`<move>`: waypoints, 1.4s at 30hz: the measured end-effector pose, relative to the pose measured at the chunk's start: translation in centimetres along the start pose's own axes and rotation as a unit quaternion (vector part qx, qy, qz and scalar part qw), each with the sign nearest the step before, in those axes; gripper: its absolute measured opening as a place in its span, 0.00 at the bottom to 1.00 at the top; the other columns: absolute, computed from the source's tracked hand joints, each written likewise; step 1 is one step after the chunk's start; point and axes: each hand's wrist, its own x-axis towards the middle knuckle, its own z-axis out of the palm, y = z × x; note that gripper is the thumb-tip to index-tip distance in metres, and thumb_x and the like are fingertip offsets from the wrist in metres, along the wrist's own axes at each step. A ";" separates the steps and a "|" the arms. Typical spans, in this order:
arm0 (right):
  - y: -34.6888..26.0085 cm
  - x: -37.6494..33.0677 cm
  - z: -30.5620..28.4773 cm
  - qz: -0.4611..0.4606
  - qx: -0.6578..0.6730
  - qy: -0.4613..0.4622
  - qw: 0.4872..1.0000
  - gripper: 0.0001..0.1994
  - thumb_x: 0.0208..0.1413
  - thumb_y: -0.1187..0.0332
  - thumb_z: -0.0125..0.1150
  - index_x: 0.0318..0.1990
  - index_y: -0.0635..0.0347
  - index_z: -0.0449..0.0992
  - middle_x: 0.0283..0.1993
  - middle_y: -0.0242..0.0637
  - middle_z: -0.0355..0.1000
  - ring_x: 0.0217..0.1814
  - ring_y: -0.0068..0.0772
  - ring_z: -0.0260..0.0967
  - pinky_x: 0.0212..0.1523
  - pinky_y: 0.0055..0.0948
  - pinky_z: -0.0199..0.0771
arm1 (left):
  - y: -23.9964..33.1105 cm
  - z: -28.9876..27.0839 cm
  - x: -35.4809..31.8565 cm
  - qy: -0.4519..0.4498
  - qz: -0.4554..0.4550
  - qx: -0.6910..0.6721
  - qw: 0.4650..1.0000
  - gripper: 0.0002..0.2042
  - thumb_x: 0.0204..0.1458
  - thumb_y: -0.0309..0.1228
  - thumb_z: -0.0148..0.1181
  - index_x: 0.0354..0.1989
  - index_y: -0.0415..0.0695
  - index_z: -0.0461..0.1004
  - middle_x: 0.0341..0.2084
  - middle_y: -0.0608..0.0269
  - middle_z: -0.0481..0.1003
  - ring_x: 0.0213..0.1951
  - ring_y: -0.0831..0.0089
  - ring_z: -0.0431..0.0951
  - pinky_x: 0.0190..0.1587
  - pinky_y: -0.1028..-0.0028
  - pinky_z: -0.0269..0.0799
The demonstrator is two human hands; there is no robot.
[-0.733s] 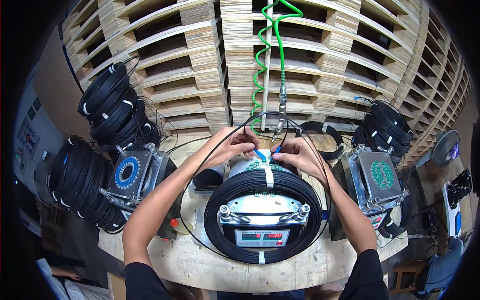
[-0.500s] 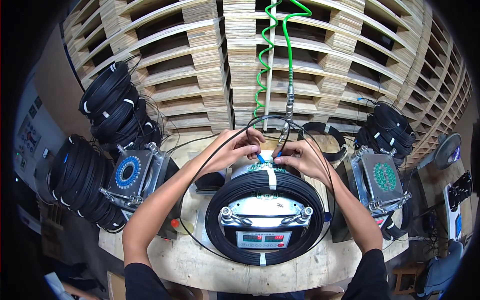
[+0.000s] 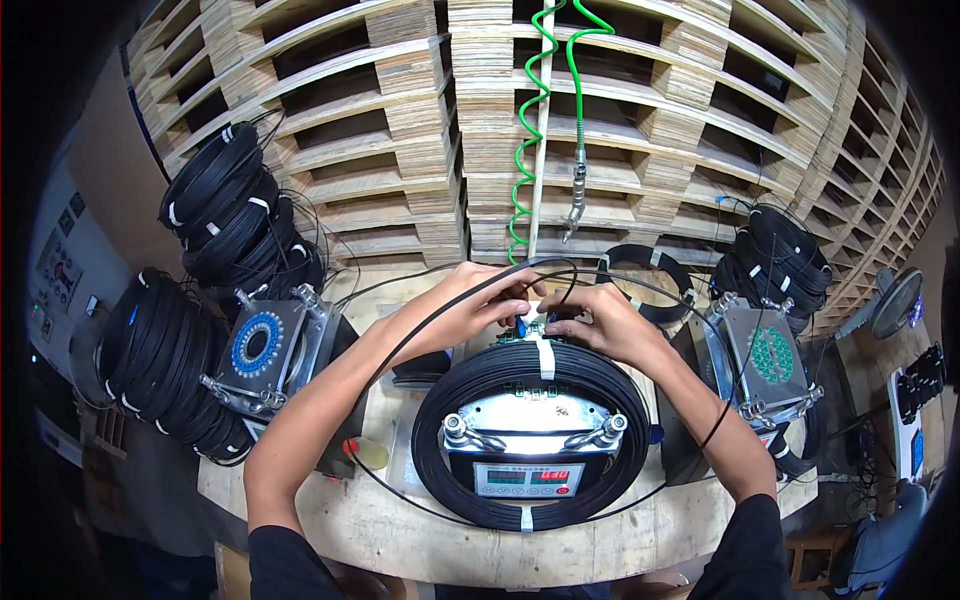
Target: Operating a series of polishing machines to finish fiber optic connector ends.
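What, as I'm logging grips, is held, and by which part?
Left hand: a blue connector, apparently by its upper end. Right hand: seemingly a cable end, grip hidden.

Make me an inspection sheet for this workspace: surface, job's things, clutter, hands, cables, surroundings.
Surface: pale wooden table, three metal-topped fixtures on it.
Job's things: blue connector at the middle fixture; black cable coil ringing its lit display panel.
Clutter: small yellow round item, left of the coil.
Hands: left hand pinches the blue connector; right hand close beside it, grip partly hidden.
Cables: loose black cable crossing in front of both forearms; tangles, nothing seen on it.
Surroundings: stacked wooden pallets behind; hanging green hose; piled coils on both sides.
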 end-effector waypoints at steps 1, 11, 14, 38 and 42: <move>-0.1 0.0 0.0 0.017 0.016 0.008 1.000 0.10 0.55 0.71 0.70 0.42 0.66 0.80 0.37 0.48 0.81 0.36 0.39 0.80 0.40 0.36 0.78 | -0.1 0.1 0.1 0.009 -0.003 0.014 1.000 0.13 0.61 0.28 0.60 0.52 0.38 0.74 0.36 0.53 0.82 0.37 0.65 0.83 0.41 0.70 0.78; 0.6 0.2 -0.1 0.035 -0.041 -0.047 0.997 0.10 0.54 0.71 0.71 0.40 0.67 0.79 0.29 0.45 0.78 0.31 0.36 0.78 0.34 0.33 0.75 | -1.2 0.0 0.0 0.021 -0.046 -0.089 0.995 0.09 0.54 0.26 0.67 0.42 0.35 0.82 0.31 0.55 0.83 0.33 0.73 0.84 0.38 0.73 0.79; 0.8 0.1 0.1 0.047 -0.013 -0.039 0.998 0.11 0.54 0.68 0.72 0.38 0.67 0.79 0.30 0.47 0.79 0.31 0.38 0.78 0.33 0.34 0.75 | -1.8 0.1 0.2 0.004 -0.047 -0.088 0.995 0.10 0.51 0.26 0.69 0.41 0.37 0.82 0.32 0.56 0.84 0.34 0.72 0.85 0.39 0.73 0.79; 1.7 -0.4 0.4 0.067 0.051 -0.011 0.996 0.13 0.54 0.64 0.73 0.37 0.65 0.79 0.28 0.40 0.77 0.29 0.26 0.74 0.32 0.29 0.72 | -1.2 0.7 -0.1 -0.015 -0.016 -0.026 0.999 0.13 0.49 0.24 0.69 0.44 0.37 0.80 0.35 0.56 0.84 0.39 0.69 0.85 0.45 0.70 0.79; 2.0 -0.5 0.4 0.044 0.034 -0.005 0.998 0.14 0.55 0.64 0.73 0.38 0.66 0.78 0.28 0.39 0.77 0.30 0.26 0.74 0.33 0.29 0.73 | 0.0 0.3 0.7 -0.079 -0.018 0.033 0.996 0.11 0.52 0.21 0.67 0.44 0.37 0.80 0.35 0.57 0.83 0.40 0.72 0.84 0.45 0.71 0.79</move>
